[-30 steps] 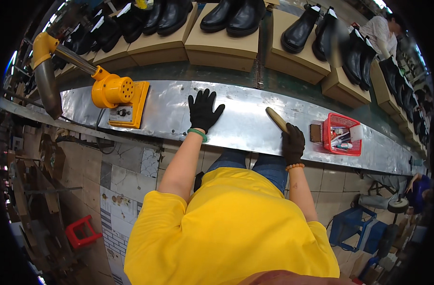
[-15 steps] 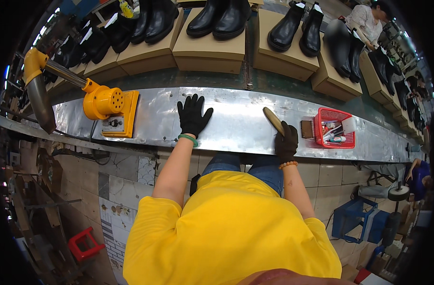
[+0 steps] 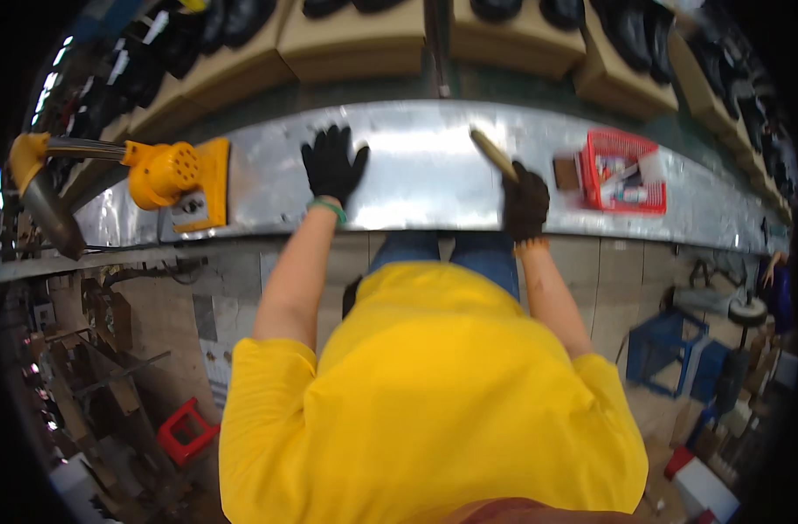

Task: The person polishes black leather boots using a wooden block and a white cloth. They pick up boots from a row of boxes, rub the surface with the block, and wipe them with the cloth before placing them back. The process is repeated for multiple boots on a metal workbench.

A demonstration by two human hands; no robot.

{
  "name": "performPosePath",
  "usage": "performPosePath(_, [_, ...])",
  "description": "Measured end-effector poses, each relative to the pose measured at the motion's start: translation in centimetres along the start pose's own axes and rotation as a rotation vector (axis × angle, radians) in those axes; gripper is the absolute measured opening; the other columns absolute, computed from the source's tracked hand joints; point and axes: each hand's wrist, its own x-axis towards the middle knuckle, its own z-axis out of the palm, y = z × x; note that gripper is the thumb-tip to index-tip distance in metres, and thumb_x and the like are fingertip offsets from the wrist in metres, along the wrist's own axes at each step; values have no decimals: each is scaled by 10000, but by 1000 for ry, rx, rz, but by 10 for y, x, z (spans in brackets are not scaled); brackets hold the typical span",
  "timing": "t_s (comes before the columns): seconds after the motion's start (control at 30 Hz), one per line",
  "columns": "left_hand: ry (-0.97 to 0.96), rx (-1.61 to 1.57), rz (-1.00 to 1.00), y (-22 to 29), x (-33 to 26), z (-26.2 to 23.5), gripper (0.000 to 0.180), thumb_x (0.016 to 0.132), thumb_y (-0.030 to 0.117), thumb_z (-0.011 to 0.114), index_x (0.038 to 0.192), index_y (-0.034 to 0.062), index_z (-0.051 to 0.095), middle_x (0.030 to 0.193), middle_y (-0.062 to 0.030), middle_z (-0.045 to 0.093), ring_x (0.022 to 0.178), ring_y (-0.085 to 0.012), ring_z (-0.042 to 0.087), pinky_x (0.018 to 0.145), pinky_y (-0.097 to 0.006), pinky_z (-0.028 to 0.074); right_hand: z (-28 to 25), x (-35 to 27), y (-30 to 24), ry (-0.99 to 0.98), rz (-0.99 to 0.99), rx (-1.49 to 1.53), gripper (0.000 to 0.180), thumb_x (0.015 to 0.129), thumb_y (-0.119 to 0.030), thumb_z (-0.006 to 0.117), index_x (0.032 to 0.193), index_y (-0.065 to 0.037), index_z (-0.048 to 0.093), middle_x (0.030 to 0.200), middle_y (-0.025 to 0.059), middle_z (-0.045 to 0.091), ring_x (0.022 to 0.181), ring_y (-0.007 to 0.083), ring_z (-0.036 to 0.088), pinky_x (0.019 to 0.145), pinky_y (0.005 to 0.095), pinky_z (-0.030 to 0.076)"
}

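Observation:
My left hand [image 3: 331, 164], in a black glove, lies flat with fingers spread on the shiny metal bench top [image 3: 416, 188]. My right hand [image 3: 525, 199], also gloved in black, grips a wooden-handled tool [image 3: 492, 153] whose handle sticks up and to the left from the fist. What the tool's working end looks like is hidden by the glove. A small brown block [image 3: 566, 173] lies just right of my right hand.
An orange machine [image 3: 176, 179] with a pipe stands on the bench at the left. A red wire basket [image 3: 624, 172] of small items sits at the right. Black boots on cardboard boxes [image 3: 364, 39] line a conveyor behind the bench. A red stool [image 3: 185, 432] and blue stool [image 3: 665, 349] stand on the floor.
The view has tilted down, so the bench sits higher in the picture. Both hands stay in place on the bench, the right still around the tool.

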Motion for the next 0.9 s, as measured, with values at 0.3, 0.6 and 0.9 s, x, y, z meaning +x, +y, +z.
performPosePath(0.3, [46, 5, 2, 3, 0, 0, 592, 853, 535, 468, 1297, 144, 504, 1378, -120, 462, 1277, -327, 410, 1039, -552, 254, -10, 5, -8, 50, 0, -42, 289, 789, -286, 688, 1022, -118, 658, 950, 100, 647, 880, 289, 602, 784, 409, 466])
performPosePath(0.6, [53, 6, 17, 2, 2, -1, 580, 851, 530, 472, 1286, 149, 519, 1365, -114, 479, 1263, -328, 427, 1031, -549, 269, -9, 7, -8, 74, -37, -57, 312, 741, -310, 727, 972, -117, 647, 931, 83, 644, 886, 278, 600, 796, 408, 459])
performPosePath(0.9, [84, 7, 26, 1, 1, 1, 566, 852, 521, 483, 1281, 154, 526, 1356, -120, 489, 1256, -328, 434, 1032, -549, 268, -13, 7, -8, -11, -13, -36, 339, 691, -292, 760, 938, -105, 622, 859, 62, 623, 811, 280, 587, 751, 404, 456])
